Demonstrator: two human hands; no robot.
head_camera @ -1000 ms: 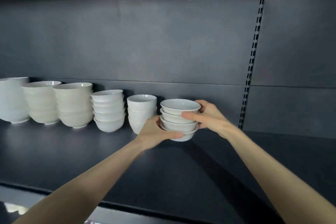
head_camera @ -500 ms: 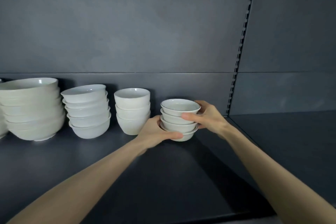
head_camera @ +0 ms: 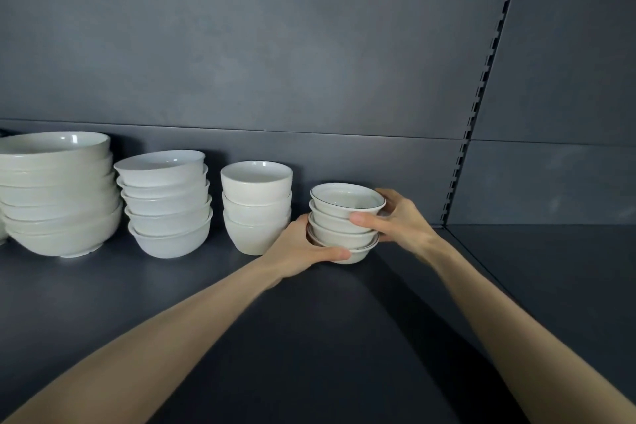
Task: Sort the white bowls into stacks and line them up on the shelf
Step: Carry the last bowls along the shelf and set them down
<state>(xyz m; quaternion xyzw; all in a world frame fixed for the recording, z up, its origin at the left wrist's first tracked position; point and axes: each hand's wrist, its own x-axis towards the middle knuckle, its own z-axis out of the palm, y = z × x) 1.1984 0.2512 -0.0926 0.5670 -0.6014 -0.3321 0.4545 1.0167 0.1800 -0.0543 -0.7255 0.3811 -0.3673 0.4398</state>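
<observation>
Cupping the small bowl stack [head_camera: 346, 222] from both sides, left hand [head_camera: 298, 248] and right hand [head_camera: 401, 220] curl round it, steadying it just right of the cup-shaped stack [head_camera: 256, 206].

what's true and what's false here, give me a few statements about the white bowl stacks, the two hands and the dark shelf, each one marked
1. The left hand and the right hand both grip the small stack of white ceramic bowls. True.
2. That small stack holds six bowls. False: four bowls show in it.
3. It is the rightmost stack in the row on the dark grey metal shelf. True.
4. The widest bowls stand at the right end of the row. False: the stack of widest white bowls is at the left end.
5. The tall-sided white bowl stack next to the held one is three bowls high. True.
</observation>
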